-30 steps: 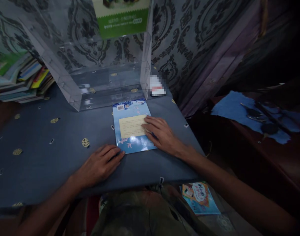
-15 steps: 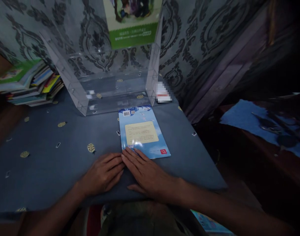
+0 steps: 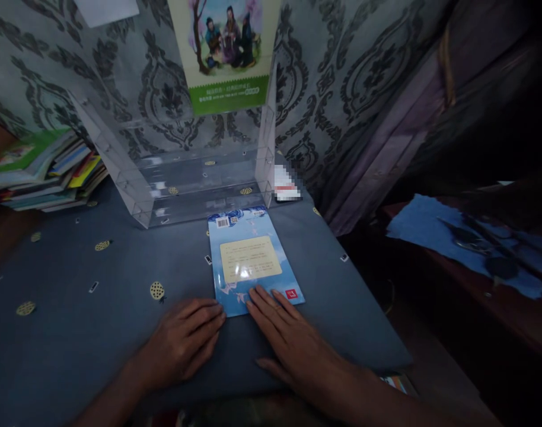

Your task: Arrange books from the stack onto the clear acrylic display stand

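Your right hand (image 3: pixel 293 338) lays flat fingers on the book (image 3: pixel 255 264), probably steadying it. Left hand (image 3: pixel 182 338), slack and ungripping, touches one corner.

A home (apparently): ornate wallpaper (image 3: pixel 315 89), purplish curtain (image 3: pixel 378 148), pineapple-print tablecloth (image 3: pixel 97 332).

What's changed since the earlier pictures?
The right hand went from the right side of the blue book to its lower-left corner, then rightward along the lower edge. The left hand stayed by that corner; the book still lies flat before the clear stand.
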The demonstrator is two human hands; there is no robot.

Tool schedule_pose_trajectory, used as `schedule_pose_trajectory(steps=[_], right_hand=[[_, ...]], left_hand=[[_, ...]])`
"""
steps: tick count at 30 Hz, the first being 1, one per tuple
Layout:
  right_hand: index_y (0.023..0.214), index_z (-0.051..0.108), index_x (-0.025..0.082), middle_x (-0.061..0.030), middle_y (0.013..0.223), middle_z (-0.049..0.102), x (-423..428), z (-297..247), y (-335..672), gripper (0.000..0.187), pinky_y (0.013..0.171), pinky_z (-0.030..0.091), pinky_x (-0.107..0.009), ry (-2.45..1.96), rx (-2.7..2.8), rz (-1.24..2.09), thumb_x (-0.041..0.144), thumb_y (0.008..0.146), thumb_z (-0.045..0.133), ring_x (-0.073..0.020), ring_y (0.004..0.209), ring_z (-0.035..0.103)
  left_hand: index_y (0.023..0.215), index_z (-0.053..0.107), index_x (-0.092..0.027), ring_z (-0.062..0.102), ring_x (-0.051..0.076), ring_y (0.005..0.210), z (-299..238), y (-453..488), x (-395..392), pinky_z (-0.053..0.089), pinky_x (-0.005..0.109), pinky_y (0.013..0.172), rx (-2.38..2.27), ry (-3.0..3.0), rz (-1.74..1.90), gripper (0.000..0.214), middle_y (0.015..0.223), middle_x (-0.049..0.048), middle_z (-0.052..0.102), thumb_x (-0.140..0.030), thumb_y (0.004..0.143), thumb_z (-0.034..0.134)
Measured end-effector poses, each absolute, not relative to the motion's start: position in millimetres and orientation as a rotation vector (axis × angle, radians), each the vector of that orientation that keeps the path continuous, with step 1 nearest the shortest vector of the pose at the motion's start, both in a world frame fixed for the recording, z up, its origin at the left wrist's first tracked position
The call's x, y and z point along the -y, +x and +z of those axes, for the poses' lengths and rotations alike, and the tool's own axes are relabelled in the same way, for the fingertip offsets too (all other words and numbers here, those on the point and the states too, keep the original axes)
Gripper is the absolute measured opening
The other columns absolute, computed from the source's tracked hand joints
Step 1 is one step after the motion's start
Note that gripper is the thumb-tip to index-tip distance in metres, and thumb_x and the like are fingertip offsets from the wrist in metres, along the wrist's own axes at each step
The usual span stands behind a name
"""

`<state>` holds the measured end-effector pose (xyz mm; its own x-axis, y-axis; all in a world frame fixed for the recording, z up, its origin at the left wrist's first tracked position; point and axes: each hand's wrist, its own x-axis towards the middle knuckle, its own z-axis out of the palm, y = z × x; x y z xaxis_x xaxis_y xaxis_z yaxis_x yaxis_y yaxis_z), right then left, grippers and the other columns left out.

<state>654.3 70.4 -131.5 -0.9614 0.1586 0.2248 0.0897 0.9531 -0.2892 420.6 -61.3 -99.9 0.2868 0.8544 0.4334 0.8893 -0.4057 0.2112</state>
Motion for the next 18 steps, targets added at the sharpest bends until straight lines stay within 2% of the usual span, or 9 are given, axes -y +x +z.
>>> schedule_pose_trajectory(steps=[3, 8, 10, 15, 18], right_hand=[[0.154, 0.037, 0.009, -0.0170, 0.156, 0.044, -75, -132, 665, 0.071, 0.116, 0.046, -0.047, -0.204, 2.810, 0.388, 0.023, 0.091, 0.064, -0.0292, 0.148, 0.038], [0.140, 0.057, 0.017, -0.0114, 0.140, 0.064, -95, -118, 662, 0.042, 0.111, 0.052, -0.044, -0.236, 2.707, 0.483, 0.021, 0.099, 0.051, -0.0236, 0.131, 0.060], [0.137, 0.059, 0.018, -0.0123, 0.136, 0.066, -108, -112, 650, 0.039, 0.110, 0.053, -0.044, -0.249, 2.670, 0.520, 0.022, 0.100, 0.048, -0.0238, 0.127, 0.062], [0.143, 0.051, 0.008, -0.0220, 0.147, 0.054, -144, -111, 595, 0.045, 0.114, 0.045, -0.053, -0.250, 2.723, 0.465, 0.022, 0.101, 0.042, -0.0307, 0.142, 0.047], [0.146, 0.046, 0.006, -0.0237, 0.153, 0.047, -161, -114, 558, 0.048, 0.118, 0.040, -0.054, -0.287, 2.760, 0.443, 0.023, 0.102, 0.040, -0.0304, 0.148, 0.037]], left_hand=[[0.111, 0.067, -0.013, 0.068, 0.020, 0.099, -97, 424, 57, 0.059, 0.031, 0.086, 1.693, -2.458, -0.818, 0.020, 0.101, 0.0101, 0.074, -0.013, 0.096, 0.054], [0.092, 0.065, -0.017, 0.062, 0.018, 0.078, -90, 425, 37, 0.055, 0.031, 0.071, 1.733, -2.450, -0.766, 0.012, 0.081, 0.0048, 0.066, -0.017, 0.097, 0.054], [0.092, 0.064, -0.017, 0.061, 0.019, 0.078, -92, 420, 22, 0.055, 0.033, 0.071, 1.762, -2.405, -0.682, 0.014, 0.083, 0.0052, 0.066, -0.018, 0.098, 0.052], [0.121, 0.058, -0.016, 0.061, 0.027, 0.111, -112, 396, -27, 0.054, 0.047, 0.092, 1.928, -2.159, -0.596, 0.026, 0.122, 0.0150, 0.064, -0.027, 0.101, 0.044], [0.129, 0.054, -0.017, 0.058, 0.027, 0.122, -128, 380, -53, 0.050, 0.050, 0.101, 2.036, -2.033, -0.655, 0.032, 0.132, 0.0160, 0.060, -0.031, 0.102, 0.043]])
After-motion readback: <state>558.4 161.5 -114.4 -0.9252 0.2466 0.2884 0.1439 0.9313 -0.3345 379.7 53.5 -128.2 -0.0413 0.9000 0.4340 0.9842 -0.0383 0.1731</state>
